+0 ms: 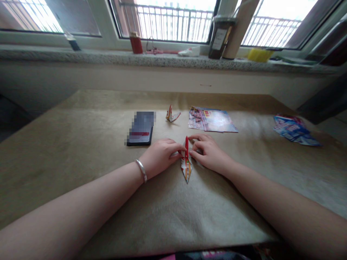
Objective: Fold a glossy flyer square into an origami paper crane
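A narrow folded paper (186,167), pointed at both ends, lies on the table in front of me. Its upper part is red, its lower part white, yellow and red. My left hand (165,153), with a silver bangle at the wrist, presses its closed fingertips on the paper's left side. From the right, my right hand (207,151) has curled fingers and thumb against the opposite edge. Beyond my hands stands a small folded paper figure (171,115) with a raised red-edged point. The undersides of my fingers are hidden.
A phone (141,128) lies left of the paper figure. Printed sheets (219,120) are stacked at the back, and blue wrappers (295,130) lie far right. The windowsill (103,57) holds a red container (136,43) and a dark jar (220,38).
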Action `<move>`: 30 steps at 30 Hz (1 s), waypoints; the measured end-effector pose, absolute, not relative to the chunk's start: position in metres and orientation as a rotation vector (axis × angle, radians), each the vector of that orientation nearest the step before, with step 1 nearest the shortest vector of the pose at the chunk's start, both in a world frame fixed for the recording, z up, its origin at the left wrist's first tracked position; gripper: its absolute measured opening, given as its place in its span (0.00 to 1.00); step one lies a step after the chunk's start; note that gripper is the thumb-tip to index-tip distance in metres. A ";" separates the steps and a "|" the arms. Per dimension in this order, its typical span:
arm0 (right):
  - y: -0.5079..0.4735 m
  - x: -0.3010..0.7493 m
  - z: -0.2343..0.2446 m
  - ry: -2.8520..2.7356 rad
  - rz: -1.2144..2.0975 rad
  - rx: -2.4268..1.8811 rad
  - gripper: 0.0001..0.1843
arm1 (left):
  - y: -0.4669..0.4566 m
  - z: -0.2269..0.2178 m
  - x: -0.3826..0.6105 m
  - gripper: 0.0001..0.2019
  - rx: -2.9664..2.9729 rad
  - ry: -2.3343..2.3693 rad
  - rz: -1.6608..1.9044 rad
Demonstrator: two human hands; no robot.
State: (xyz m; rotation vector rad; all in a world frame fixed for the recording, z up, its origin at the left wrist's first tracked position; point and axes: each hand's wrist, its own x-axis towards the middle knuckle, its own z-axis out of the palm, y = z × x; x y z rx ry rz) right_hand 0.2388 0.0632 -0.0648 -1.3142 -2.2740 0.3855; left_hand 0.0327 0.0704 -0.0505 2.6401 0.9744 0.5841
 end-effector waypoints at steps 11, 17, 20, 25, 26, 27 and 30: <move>0.062 0.240 -0.065 -2.192 0.348 -1.299 0.04 | 0.071 -0.055 0.033 0.09 2.672 0.928 0.651; 0.060 0.241 -0.062 -2.238 0.327 -1.263 0.06 | 0.071 -0.053 0.034 0.10 2.774 0.935 0.553; 0.059 0.240 -0.061 -2.285 0.283 -1.213 0.07 | 0.070 -0.052 0.035 0.10 2.820 0.974 0.533; 0.057 0.239 -0.058 -2.361 0.114 -1.157 0.09 | 0.069 -0.052 0.034 0.10 2.857 0.979 0.568; 0.057 0.239 -0.058 -2.375 0.095 -1.148 0.09 | 0.068 -0.053 0.034 0.10 2.863 0.974 0.575; 0.057 0.239 -0.059 -2.388 0.087 -1.137 0.09 | 0.068 -0.053 0.034 0.10 2.871 0.970 0.576; 0.058 0.240 -0.059 -2.414 0.101 -1.098 0.10 | 0.068 -0.051 0.033 0.11 2.911 0.947 0.536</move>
